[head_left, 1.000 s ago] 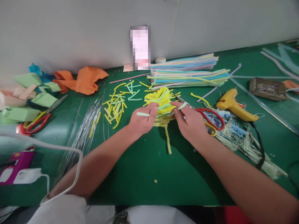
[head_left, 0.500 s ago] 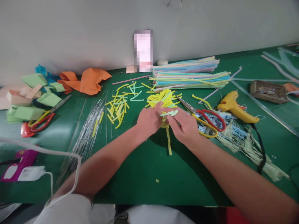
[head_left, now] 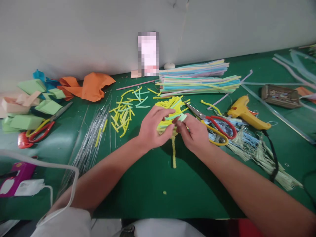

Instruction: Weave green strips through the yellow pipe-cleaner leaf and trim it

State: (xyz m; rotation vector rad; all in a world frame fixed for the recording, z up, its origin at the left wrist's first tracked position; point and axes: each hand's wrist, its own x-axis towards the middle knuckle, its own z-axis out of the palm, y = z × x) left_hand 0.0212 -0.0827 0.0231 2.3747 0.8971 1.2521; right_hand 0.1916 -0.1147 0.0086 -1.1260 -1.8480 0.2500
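Observation:
My left hand [head_left: 153, 128] has its thumb and fingers apart, curved around the near left side of a cluster of short yellow pipe cleaners [head_left: 165, 104]. Facing it, my right hand [head_left: 195, 133] is closed in a pinch on short light green pipe cleaner pieces [head_left: 182, 117]. Its lower fingers are partly hidden. A fuzzy yellow stem [head_left: 174, 154] points down from below the cluster, between the hands. Scissors [head_left: 197, 110] with red and yellow handles lie just right of my right hand. Loose yellow and green pipe cleaner pieces [head_left: 123, 113] are scattered to the left.
Behind lie long pastel pipe cleaner bundles [head_left: 199, 82] and a phone [head_left: 148, 54] against the wall. A yellow glue gun [head_left: 247, 113] and a small brown box [head_left: 280, 96] are right. Thin wires [head_left: 90, 144], orange paper [head_left: 95, 87] and second scissors [head_left: 46, 126] are left.
My left fingers have spread apart and drawn left from the green pieces. My right hand keeps its pinch on them. The whole view has shifted slightly.

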